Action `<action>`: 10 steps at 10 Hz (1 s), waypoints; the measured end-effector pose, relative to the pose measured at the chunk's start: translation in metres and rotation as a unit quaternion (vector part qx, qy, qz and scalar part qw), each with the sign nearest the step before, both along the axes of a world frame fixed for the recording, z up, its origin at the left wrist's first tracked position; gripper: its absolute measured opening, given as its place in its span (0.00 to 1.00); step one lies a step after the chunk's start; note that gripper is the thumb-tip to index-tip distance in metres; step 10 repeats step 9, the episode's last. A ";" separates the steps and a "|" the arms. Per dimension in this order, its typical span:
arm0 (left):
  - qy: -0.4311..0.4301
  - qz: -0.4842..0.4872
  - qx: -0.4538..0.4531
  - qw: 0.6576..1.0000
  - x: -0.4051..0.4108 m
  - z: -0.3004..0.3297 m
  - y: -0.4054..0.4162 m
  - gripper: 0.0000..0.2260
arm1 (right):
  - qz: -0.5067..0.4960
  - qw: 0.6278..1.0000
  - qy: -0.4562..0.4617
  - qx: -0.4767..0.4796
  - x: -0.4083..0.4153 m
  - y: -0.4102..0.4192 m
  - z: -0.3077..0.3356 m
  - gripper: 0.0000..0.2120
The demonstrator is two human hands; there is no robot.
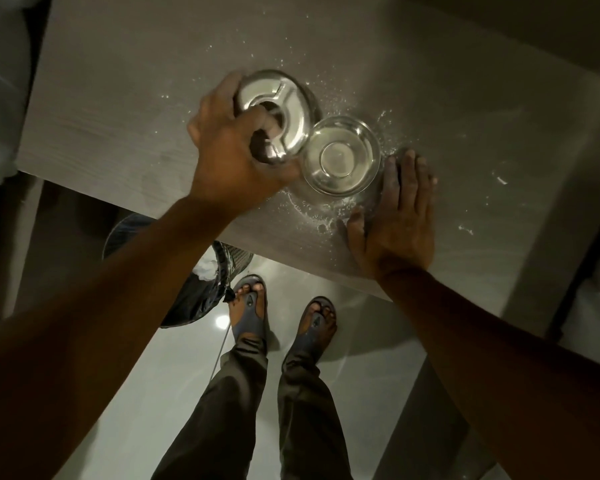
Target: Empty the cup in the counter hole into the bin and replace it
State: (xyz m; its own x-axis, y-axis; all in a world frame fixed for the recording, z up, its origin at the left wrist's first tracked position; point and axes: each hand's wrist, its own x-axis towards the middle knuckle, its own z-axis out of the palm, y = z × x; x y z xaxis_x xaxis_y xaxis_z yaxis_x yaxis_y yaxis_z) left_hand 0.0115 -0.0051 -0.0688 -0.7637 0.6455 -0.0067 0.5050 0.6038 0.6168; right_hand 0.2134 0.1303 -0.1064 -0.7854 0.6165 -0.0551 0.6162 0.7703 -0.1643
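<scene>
The bench [430, 98] is a grey, wood-grained slab, dusted with white powder and specks around its middle. The left hand [236, 157] closes its grip on a shiny metal ring lid [278, 109], fingers hooked through the lid's centre opening. Just at 4 o'clock of the lid sits the cup [342, 155], a metal bowl set down in the bench, its inside bare and reflective. The right hand [395, 220] lies flat and open on the bench at the cup's 4 o'clock, holding nothing. Below the bench edge, at 7 o'clock, a bin [201, 282] with a black liner stands on glossy pale floor tiles [361, 393] beside sandalled feet [250, 310].
</scene>
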 end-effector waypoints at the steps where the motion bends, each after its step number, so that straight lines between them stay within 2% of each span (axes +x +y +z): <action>1: 0.003 -0.055 0.020 0.998 0.014 0.011 0.016 0.31 | 0.001 1.000 -0.001 0.004 -0.001 0.001 -0.001 0.39; 2: -0.017 -0.113 -0.005 0.993 0.033 0.017 0.038 0.45 | 0.003 1.000 0.004 0.001 0.001 0.000 -0.001 0.39; 3: -0.031 -0.138 -0.040 0.989 0.036 0.013 0.045 0.48 | 0.000 1.000 0.004 -0.003 0.001 0.000 -0.001 0.39; 4: -0.041 -0.154 -0.074 0.985 0.034 0.007 0.050 0.50 | 0.003 1.000 0.004 -0.008 0.001 0.001 -0.002 0.39; 6: -0.026 -0.170 -0.097 0.980 0.034 0.001 0.047 0.51 | -0.001 1.000 -0.020 -0.015 -0.001 0.001 -0.001 0.39; 7: -0.046 -0.174 -0.096 0.979 0.035 0.005 0.043 0.53 | 0.001 0.998 -0.035 -0.044 0.001 0.001 0.004 0.40; 8: -0.050 -0.173 -0.093 0.979 0.029 0.019 0.030 0.50 | -0.021 0.991 -0.027 -0.126 -0.006 0.010 0.027 0.39; 9: -0.017 -0.196 -0.113 0.974 0.027 0.044 0.016 0.48 | -0.034 0.990 0.011 -0.140 -0.015 0.010 0.066 0.40; 10: -0.017 -0.196 -0.113 0.974 0.027 0.044 0.016 0.48 | -0.034 0.990 0.011 -0.140 -0.015 0.010 0.066 0.40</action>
